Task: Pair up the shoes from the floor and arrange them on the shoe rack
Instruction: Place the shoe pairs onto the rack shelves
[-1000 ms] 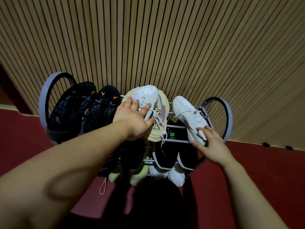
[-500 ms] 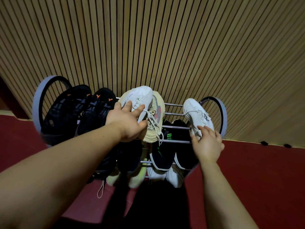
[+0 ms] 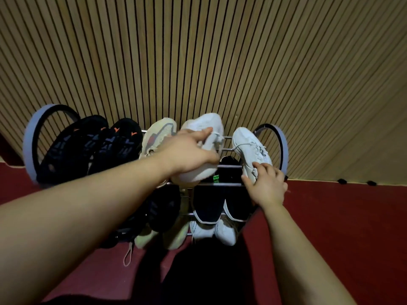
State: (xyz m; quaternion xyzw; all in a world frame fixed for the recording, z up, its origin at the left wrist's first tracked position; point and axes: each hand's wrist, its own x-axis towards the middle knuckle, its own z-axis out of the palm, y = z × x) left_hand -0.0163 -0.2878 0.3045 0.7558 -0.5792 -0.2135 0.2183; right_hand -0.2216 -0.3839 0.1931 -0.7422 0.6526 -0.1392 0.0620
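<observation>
White sneaker [image 3: 209, 126] held in the left hand [image 3: 189, 154], fingers clamped round its laced upper. The shoe is blurred, toe toward the slatted wood wall [image 3: 198, 51], at frame centre over the top tier of the shoe rack [image 3: 279, 142]. Cannot tell whether its sole touches the rails.

Its apparent mate, the second white sneaker [image 3: 248, 146], lies on the same tier right of centre, just inside the rack's right hoop. The right hand [image 3: 266, 186] has its fingers curled over that shoe's heel, gripping it.

Just left of the held shoe is a beige sneaker [image 3: 158, 135], with no partner visible on this tier. At the tier's far left is a black pair [image 3: 88, 146] with orange marks. The lower tiers are partly hidden under the arms: black slip-ons [image 3: 209, 205], a white pair [image 3: 222, 232], yellow-green toes [image 3: 154, 236]. Red floor [image 3: 330, 227] around the rack.

Judgement: the step in hand looks like pairing the two whites on the top tier. The next move calls for lowering the held shoe into the gap between the beige sneaker and the mate, toe to the wall and sole flat across the rails. The right hand could steady or nudge the mate for room. The gap looks tight, and a loose lace trailing from the second white sneaker could get trapped beneath.
</observation>
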